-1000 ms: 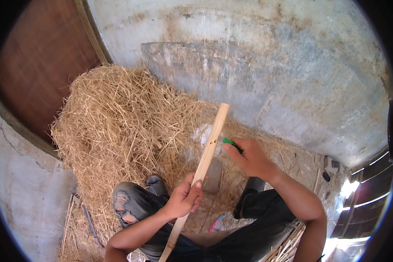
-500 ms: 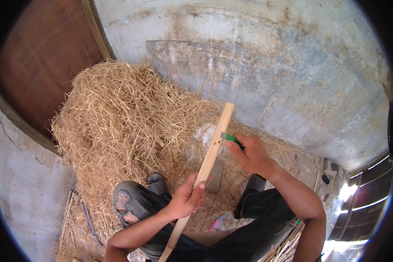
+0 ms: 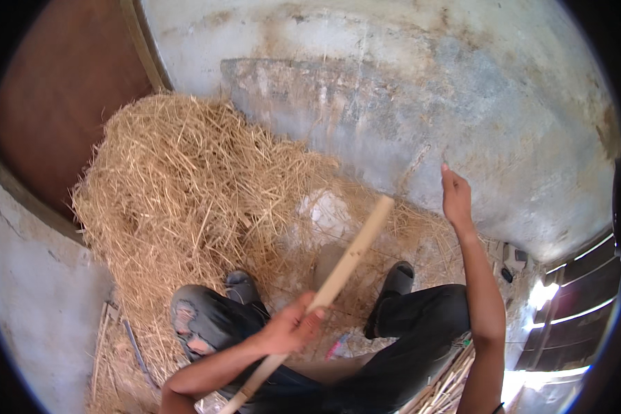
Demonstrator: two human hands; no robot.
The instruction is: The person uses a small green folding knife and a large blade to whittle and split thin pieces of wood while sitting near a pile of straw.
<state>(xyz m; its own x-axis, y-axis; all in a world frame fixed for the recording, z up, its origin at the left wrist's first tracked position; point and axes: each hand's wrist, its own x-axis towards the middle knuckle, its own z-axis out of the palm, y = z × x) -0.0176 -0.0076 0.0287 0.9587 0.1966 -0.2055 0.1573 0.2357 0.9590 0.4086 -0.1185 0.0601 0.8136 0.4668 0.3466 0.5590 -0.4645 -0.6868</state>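
My left hand [image 3: 293, 324] is wrapped round a long pale bamboo strip [image 3: 355, 252], which slants from my lap up to the right. Small dark marks show near the strip's upper end. My right hand [image 3: 457, 196] is raised well to the right of the strip, in front of the wall, with its fingers closed. Only a faint, blurred tip shows above its thumb; the green handle of the knife seen in it earlier is hidden now.
A big heap of straw [image 3: 186, 179] lies ahead on the left, against a stained wall [image 3: 393, 103] and a brown panel [image 3: 55, 90]. A white patch [image 3: 324, 214] lies beside the straw. Thin sticks [image 3: 445, 383] are bundled by my right leg. A pink item [image 3: 337, 346] rests between my legs.
My right hand has swung off the bamboo strip, up and to the right. The strip's upper end has tipped right and down, while my left hand keeps its grip.
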